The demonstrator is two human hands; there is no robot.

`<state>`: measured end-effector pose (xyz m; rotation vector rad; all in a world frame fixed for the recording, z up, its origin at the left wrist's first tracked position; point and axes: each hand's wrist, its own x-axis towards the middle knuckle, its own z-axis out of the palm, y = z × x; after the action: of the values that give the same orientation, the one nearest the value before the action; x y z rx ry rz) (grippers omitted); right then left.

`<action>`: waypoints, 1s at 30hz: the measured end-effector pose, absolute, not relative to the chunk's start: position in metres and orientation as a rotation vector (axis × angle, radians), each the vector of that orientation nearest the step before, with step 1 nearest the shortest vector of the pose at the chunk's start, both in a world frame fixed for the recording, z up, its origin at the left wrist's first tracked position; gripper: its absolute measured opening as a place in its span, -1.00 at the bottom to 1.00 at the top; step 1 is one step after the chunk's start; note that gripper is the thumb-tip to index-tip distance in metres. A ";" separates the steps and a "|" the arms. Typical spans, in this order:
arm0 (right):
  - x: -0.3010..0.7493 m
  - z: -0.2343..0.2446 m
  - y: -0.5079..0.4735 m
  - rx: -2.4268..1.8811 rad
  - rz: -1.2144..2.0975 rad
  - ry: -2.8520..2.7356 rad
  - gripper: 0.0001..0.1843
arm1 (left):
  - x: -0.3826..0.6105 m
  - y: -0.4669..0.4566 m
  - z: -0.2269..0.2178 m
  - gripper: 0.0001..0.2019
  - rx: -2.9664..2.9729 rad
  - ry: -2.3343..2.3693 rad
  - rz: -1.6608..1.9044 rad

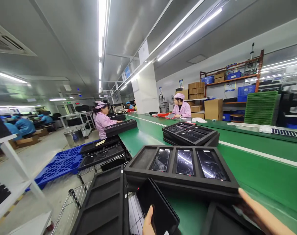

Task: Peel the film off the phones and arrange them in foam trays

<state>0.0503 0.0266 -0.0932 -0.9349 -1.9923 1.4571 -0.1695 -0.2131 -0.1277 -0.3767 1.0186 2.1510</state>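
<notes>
My left hand (148, 223) shows only a thumb at the bottom edge, closed on a dark flat phone-like panel (157, 209) held tilted below a black foam tray (181, 173). That tray lies on the green conveyor belt (261, 176) and holds three glossy phone screens (185, 161), with one empty slot at its left. My right hand (263, 213) reaches in from the lower right with a finger stretched out along the tray's near right corner, over another black tray (222, 222).
A second stack of black trays (190, 132) with phones lies farther up the belt. Empty black trays (104, 202) rest on wire carts at the left. Workers in pink coats (103, 120) sit along the line. A blue pallet (60, 163), green tray stacks (261, 107) and boxes stand around.
</notes>
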 end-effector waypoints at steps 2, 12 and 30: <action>0.029 -0.093 0.023 -0.921 1.543 -1.979 -0.44 | -0.177 -0.211 -0.130 -0.70 -0.404 0.981 2.201; 0.001 -0.072 -0.015 -0.705 1.327 -2.492 -0.31 | -0.249 -0.169 -0.081 -0.74 -0.428 1.051 2.430; 0.101 0.010 -0.055 -0.760 0.767 -2.394 -0.67 | -0.085 -0.208 -0.064 -0.58 0.201 0.999 1.445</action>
<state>0.1011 -0.0552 0.0104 -0.7604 -2.3938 0.7670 -0.0846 -0.2080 -0.0637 0.2007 0.9994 1.4452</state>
